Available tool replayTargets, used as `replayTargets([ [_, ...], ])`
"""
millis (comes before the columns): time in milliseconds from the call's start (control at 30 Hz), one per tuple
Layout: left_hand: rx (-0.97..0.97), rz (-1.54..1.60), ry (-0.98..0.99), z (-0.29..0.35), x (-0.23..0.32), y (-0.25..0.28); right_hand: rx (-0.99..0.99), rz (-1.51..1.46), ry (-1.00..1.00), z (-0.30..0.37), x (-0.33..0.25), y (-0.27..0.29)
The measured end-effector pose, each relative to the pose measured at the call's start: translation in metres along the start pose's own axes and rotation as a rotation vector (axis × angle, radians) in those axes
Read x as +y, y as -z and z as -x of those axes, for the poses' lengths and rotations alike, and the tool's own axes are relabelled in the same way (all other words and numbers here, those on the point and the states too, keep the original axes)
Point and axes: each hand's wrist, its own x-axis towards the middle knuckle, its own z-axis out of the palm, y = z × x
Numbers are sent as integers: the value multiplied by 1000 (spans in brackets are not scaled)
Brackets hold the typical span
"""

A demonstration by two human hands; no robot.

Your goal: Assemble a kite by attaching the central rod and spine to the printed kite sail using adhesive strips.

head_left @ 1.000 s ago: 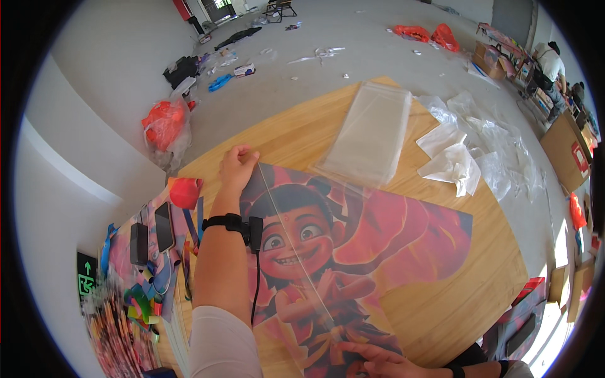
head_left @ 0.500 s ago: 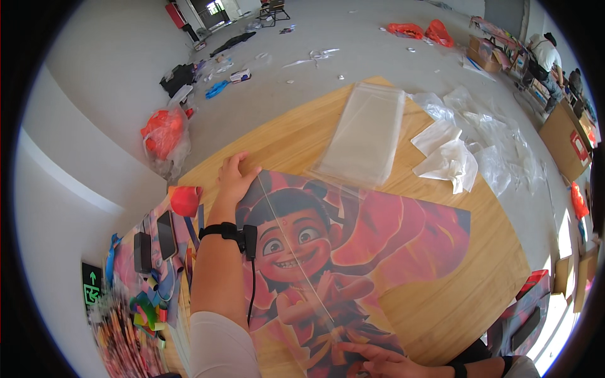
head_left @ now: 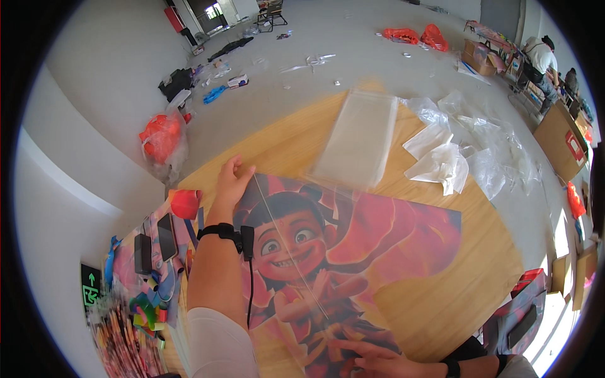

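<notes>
Both hands press flat on a large cartoon poster (head_left: 353, 264) with neither grip closed around anything: the left hand (head_left: 230, 183) lies palm down with fingers spread on the poster's far left corner, and the right hand (head_left: 368, 358) rests with fingers splayed on its near edge, partly cut off by the bottom of the view. The poster lies on the round wooden counter (head_left: 441, 302), covering most of its near half. It shows a smiling cartoon child with dark hair in buns against swirling red and orange cloth, and a glossy clear film or sleeve seems to cover it, with a thin straight crease running from the far left corner toward the near edge.

A black wrist strap (head_left: 222, 230) with a dangling cable sits on the left forearm. Just beyond the poster lies a stack of clear plastic sleeves (head_left: 359, 138), slightly blurred. Crumpled clear plastic wrappers (head_left: 454, 151) spread across the far right of the counter. At the left edge lie two dark phones (head_left: 154, 242) on colourful printed sheets, beside a small red bag (head_left: 186, 203). A green sign with a white arrow (head_left: 90, 291) shows at the near left. A red plastic bag (head_left: 161, 135) stands on the floor further left. Things at the near left are too blurred to name.
</notes>
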Motion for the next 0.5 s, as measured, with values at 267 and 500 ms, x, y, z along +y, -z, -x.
replayTargets([
  [267, 166, 391, -24, 88, 54, 60, 46, -49, 154, -2, 1, -3],
  [500, -110, -7, -30, 334, 174, 66, 29, 33, 214, -6, 0, 5],
])
